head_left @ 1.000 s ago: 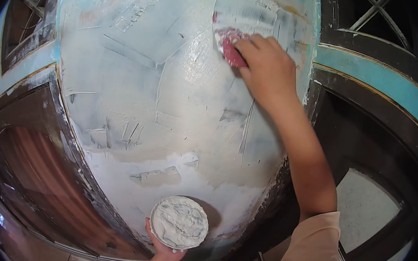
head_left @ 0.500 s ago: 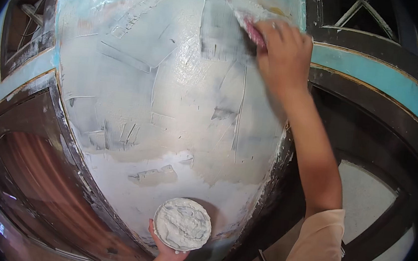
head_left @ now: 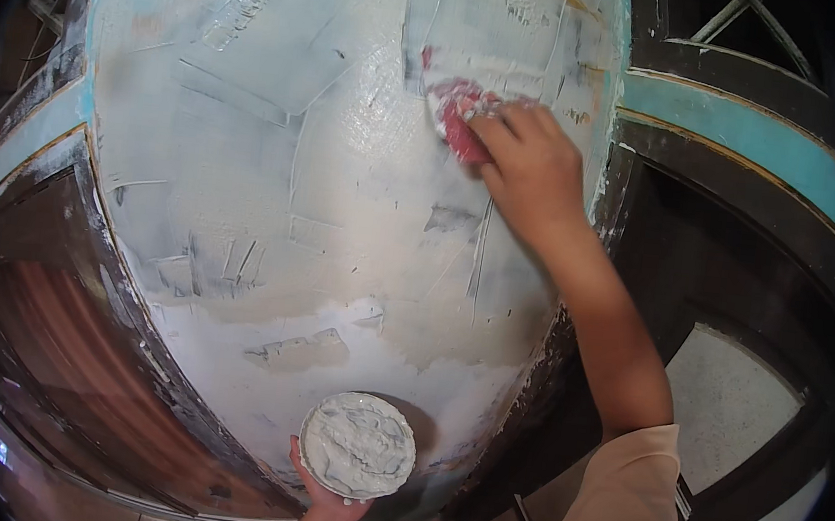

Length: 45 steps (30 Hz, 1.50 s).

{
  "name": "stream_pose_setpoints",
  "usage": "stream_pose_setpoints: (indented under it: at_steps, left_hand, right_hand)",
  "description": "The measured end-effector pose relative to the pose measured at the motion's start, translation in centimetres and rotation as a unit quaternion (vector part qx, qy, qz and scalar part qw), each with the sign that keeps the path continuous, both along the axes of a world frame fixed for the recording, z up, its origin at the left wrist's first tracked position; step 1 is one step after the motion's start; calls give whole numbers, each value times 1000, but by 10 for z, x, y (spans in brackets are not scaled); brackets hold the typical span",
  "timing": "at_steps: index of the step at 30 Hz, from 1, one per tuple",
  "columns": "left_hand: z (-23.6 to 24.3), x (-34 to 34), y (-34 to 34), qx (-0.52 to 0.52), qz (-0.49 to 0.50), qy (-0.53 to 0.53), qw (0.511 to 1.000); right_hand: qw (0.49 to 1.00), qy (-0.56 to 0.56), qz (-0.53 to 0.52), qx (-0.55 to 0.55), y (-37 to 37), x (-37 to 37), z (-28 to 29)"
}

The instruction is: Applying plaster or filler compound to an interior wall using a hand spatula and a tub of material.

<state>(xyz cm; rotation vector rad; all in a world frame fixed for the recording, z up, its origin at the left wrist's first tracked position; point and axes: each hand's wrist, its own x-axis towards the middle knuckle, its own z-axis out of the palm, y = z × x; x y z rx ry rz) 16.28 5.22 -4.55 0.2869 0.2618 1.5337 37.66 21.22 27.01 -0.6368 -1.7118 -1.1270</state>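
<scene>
To the left of the wall (head_left: 344, 183), which is coated in patchy white and grey filler, stands a dark wooden frame (head_left: 118, 292) with worn, whitened edges, holding a panel (head_left: 58, 341) of brown, drape-like folds; above that, still left of the wall, is a smaller dark opening (head_left: 40, 53). To the right of the wall, from top to bottom, come a dark opening with crossed bars (head_left: 742, 21), a turquoise band (head_left: 752, 122) and a dark frame with a pale, speckled pane (head_left: 725, 406). The person's right forearm (head_left: 605, 299) crosses the wall's right edge and hides part of it, while a beige sleeve (head_left: 620, 501) covers some of the dark woodwork right of the wall's foot. In front of the wall's lowest part is a round, shallow bowl (head_left: 362, 395), its rim smeared, filled with ridged whitish-grey paste (head_left: 359, 446). The hands are well apart. The left hand (head_left: 325, 493) grasps the bowl from below and its left side, thumb along the outside. The right hand (head_left: 537, 167) is clamped on a pink-red scraper (head_left: 466, 143), thickly daubed with white paste, at the wall's upper right; the scraper lies just left of the knuckles, seemingly against the wall, though its contact edge is blurred. Around it the wall shows raised ridges and greyer streaks.
</scene>
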Motion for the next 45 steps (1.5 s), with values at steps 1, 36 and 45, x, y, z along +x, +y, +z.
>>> stream_pose_setpoints:
  at_steps: [1,36,45]
  left_hand:
    - [-1,1,0,1,4,8,1000]
    - [-29,-19,-41,-11,31,-6,999]
    - [-25,-10,-38,-5,27,-4,1000]
  right_hand:
    - [1000,-4,-3,-18,-2,-2,-13]
    - [964,197,124,-130,-48,54,-217]
    - [969,219,76,-86,-10,61,-185]
